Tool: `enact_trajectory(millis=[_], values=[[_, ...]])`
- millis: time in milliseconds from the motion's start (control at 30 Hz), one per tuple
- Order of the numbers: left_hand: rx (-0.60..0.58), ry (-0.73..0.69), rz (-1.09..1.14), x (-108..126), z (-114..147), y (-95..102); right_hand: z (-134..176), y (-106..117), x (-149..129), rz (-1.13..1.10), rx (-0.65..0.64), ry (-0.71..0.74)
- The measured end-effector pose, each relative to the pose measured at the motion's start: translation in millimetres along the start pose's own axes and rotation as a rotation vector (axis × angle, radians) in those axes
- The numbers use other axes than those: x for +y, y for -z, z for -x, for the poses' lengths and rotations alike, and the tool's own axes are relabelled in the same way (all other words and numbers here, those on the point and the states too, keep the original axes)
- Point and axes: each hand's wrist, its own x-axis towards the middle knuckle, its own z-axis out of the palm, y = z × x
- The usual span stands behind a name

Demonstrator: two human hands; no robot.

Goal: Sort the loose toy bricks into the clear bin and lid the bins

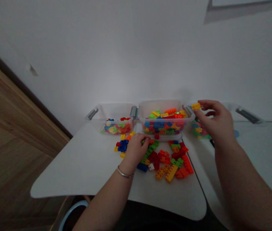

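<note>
Between the thumb and fingers of my right hand (pixel 214 118) is a small yellow toy brick (pixel 195 106), held up by the right rim of the middle clear plastic box (pixel 161 104). My left hand (pixel 137 149) is closed above the loose bricks on the table, its fingers curled together; whatever they hold, if anything, is hidden. Near its fingertips a red brick (pixel 157 137) lies by the box lid (pixel 169 138). Blue bricks (pixel 123 146) lie left of this hand, while green bricks (pixel 151 150), red bricks (pixel 164 157) and a long yellow brick (pixel 171 174) spread to its right.
A second clear box (pixel 114 108) with assorted pieces stands on the left, and another clear box (pixel 236 109) is partly behind my right hand. The white table (pixel 78 173) meets a second white surface (pixel 253 141) at a narrow gap. A wall (pixel 126 57) rises behind.
</note>
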Motion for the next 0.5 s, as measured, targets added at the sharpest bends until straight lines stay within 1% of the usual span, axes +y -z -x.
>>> enact_trajectory(millis=[167, 300, 367, 500], values=[[0.006, -0.002, -0.002, 0, 0, -0.3, 3, -17, 13, 0.131, -0.098, -0.029], [0.001, -0.001, 0.002, 0, 0, -0.1, 4, -22, 18, 0.139, -0.133, -0.022], [0.003, 0.000, 0.003, 0, 0, -0.1, 5, -24, 18, 0.144, -0.141, -0.021], [0.002, 0.005, -0.002, 1, 0, -0.2, 5, -25, 17, 0.139, -0.111, -0.036]])
